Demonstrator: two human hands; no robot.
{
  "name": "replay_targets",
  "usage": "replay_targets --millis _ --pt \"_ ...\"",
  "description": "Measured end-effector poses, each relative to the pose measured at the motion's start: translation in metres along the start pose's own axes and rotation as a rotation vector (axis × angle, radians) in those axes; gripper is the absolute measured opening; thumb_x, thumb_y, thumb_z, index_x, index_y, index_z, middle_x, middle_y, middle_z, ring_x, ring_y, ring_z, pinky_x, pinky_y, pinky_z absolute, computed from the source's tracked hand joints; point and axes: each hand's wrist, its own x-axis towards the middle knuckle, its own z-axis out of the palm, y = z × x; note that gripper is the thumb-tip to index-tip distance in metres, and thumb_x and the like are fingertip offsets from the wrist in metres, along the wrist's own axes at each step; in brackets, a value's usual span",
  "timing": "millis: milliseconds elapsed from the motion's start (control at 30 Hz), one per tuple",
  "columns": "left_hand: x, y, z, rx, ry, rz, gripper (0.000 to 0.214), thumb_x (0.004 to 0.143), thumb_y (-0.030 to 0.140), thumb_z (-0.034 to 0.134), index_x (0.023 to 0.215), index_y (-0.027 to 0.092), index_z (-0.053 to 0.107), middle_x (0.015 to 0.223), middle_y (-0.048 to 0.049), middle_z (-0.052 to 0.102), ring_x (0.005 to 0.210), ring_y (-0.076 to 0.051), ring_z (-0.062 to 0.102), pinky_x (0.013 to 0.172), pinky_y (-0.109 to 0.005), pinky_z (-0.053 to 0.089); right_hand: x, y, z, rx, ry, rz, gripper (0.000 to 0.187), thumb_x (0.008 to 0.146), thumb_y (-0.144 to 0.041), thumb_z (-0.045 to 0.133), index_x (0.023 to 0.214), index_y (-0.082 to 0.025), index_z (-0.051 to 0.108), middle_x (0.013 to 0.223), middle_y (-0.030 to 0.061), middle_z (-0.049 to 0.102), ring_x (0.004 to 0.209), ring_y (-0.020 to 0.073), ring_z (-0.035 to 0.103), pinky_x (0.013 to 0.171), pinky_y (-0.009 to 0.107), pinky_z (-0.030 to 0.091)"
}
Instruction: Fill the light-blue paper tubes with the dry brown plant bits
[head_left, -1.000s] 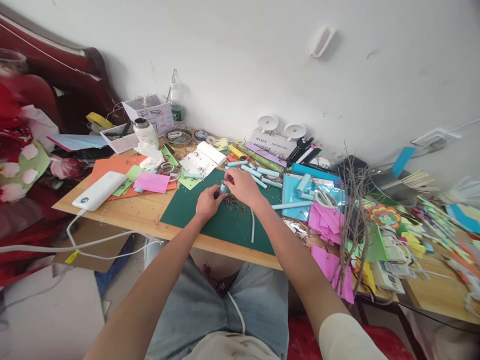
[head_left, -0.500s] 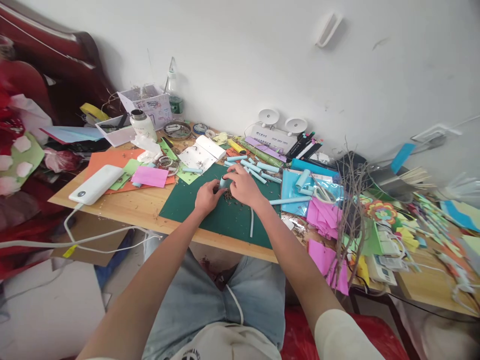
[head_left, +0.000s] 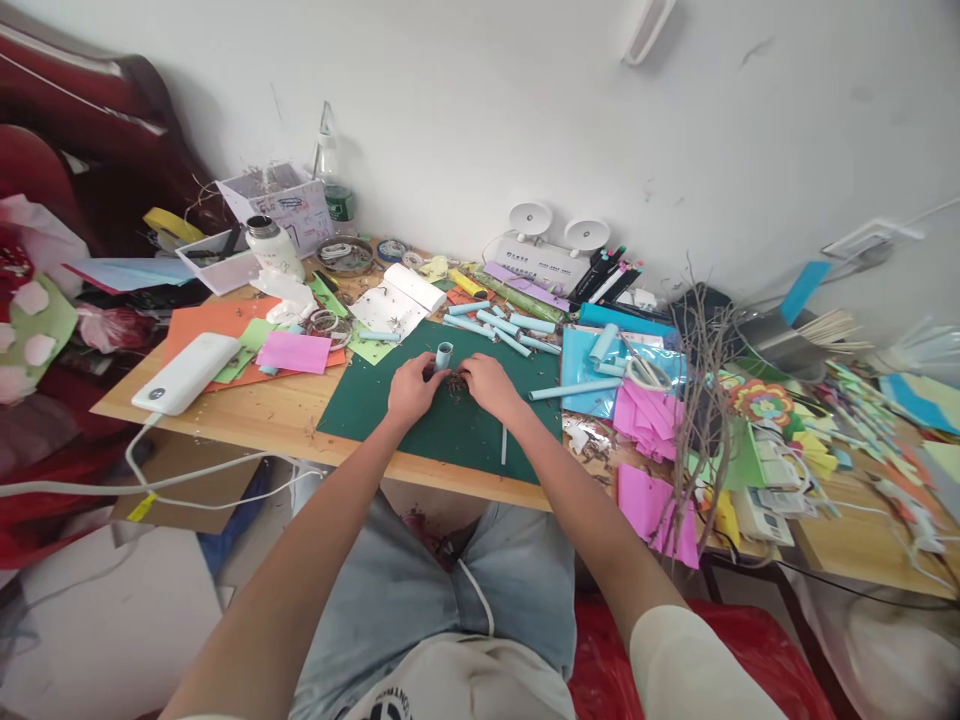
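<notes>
My left hand [head_left: 412,388] is closed around the lower part of a short light-blue paper tube [head_left: 444,354], which stands upright with its open end up. My right hand [head_left: 484,383] is just right of the tube, fingertips pinched down at a small pile of brown plant bits [head_left: 455,387]; what lies between them is too small to make out. Both hands are over a dark green cutting mat [head_left: 367,405]. Several more rolled light-blue paper tubes [head_left: 501,322] lie at the mat's back edge. A thin pale strip [head_left: 504,446] rests right of the pile.
A white power bank [head_left: 185,374] with a cable sits at the left table edge. Behind are a white bottle [head_left: 276,250] and an open white notebook [head_left: 394,305]. To the right are scissors [head_left: 648,374], pink paper [head_left: 649,420] and upright dry twigs [head_left: 701,400].
My right hand has moved from the tube's top down to the brown bits beside it. The tube's open top now shows, with my left hand still on it. The view has shifted slightly.
</notes>
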Motion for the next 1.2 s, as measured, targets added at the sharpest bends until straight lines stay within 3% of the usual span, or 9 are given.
replay_targets --millis 100,200,367,433,567,800,1067,1200 --pt "0.0 0.0 0.0 -0.011 0.003 0.003 0.021 0.085 0.043 0.061 0.095 0.025 0.065 0.088 -0.0037 0.07 0.082 -0.02 0.063 0.073 -0.029 0.047 -0.005 0.005 -0.004 0.094 0.149 0.006 0.024 0.092 -0.017 0.047 0.099 -0.018 0.07 0.097 0.0082 0.067 0.089 0.0185 0.062 0.082 0.028 0.044" --pt "0.0 -0.001 0.001 -0.024 0.004 0.008 0.022 0.085 0.044 0.061 0.095 0.025 0.065 0.087 -0.0035 0.07 0.081 -0.02 0.062 0.071 -0.029 0.046 -0.014 0.009 -0.008 0.16 0.169 0.03 0.024 0.091 -0.02 0.051 0.111 -0.02 0.065 0.097 0.0065 0.07 0.086 0.0183 0.063 0.078 0.028 0.045" --pt "0.0 0.0 0.0 -0.008 -0.001 -0.002 0.021 0.085 0.043 0.062 0.094 0.024 0.065 0.087 -0.0037 0.07 0.082 -0.02 0.062 0.071 -0.029 0.045 -0.019 0.01 -0.008 0.172 0.237 0.014 0.02 0.09 -0.021 0.048 0.092 -0.02 0.068 0.091 0.0056 0.069 0.083 0.0182 0.062 0.078 0.029 0.044" --pt "0.0 0.002 -0.001 -0.001 -0.002 -0.001 0.021 0.085 0.043 0.061 0.094 0.024 0.064 0.087 -0.0037 0.07 0.082 -0.021 0.062 0.072 -0.03 0.046 -0.018 0.01 -0.006 0.214 0.259 0.007 0.021 0.088 -0.018 0.047 0.092 -0.02 0.068 0.091 0.0056 0.068 0.082 0.0181 0.061 0.078 0.029 0.045" --pt "-0.001 0.003 -0.001 -0.005 0.002 0.001 0.021 0.085 0.043 0.062 0.093 0.024 0.064 0.088 -0.0035 0.07 0.081 -0.02 0.062 0.071 -0.03 0.046 -0.015 0.01 -0.002 0.267 0.278 0.014 0.026 0.086 -0.015 0.045 0.098 -0.019 0.069 0.096 0.0073 0.068 0.084 0.0185 0.062 0.079 0.03 0.047" --pt "-0.001 0.002 -0.001 -0.034 0.026 0.028 0.019 0.085 0.042 0.062 0.091 0.024 0.064 0.085 -0.0026 0.07 0.079 -0.019 0.062 0.069 -0.029 0.045 -0.018 0.009 -0.002 0.242 0.265 0.065 0.013 0.084 -0.023 0.056 0.083 -0.019 0.068 0.081 0.0033 0.066 0.072 0.016 0.059 0.073 0.027 0.045" --pt "-0.002 0.002 0.0 -0.018 0.009 0.011 0.019 0.085 0.041 0.062 0.093 0.024 0.064 0.086 -0.0028 0.07 0.079 -0.02 0.062 0.07 -0.029 0.045 -0.022 0.016 0.0 0.236 0.195 0.02 0.03 0.086 -0.012 0.045 0.093 -0.02 0.074 0.092 0.005 0.073 0.082 0.0169 0.065 0.079 0.028 0.047" --pt "-0.002 0.004 -0.002 -0.011 -0.002 0.008 0.02 0.086 0.043 0.06 0.092 0.024 0.063 0.086 -0.0034 0.069 0.079 -0.02 0.062 0.069 -0.029 0.045 -0.023 0.017 0.003 0.255 0.231 0.045 0.021 0.084 -0.017 0.053 0.089 -0.02 0.074 0.089 0.0047 0.072 0.075 0.0167 0.064 0.074 0.028 0.049"
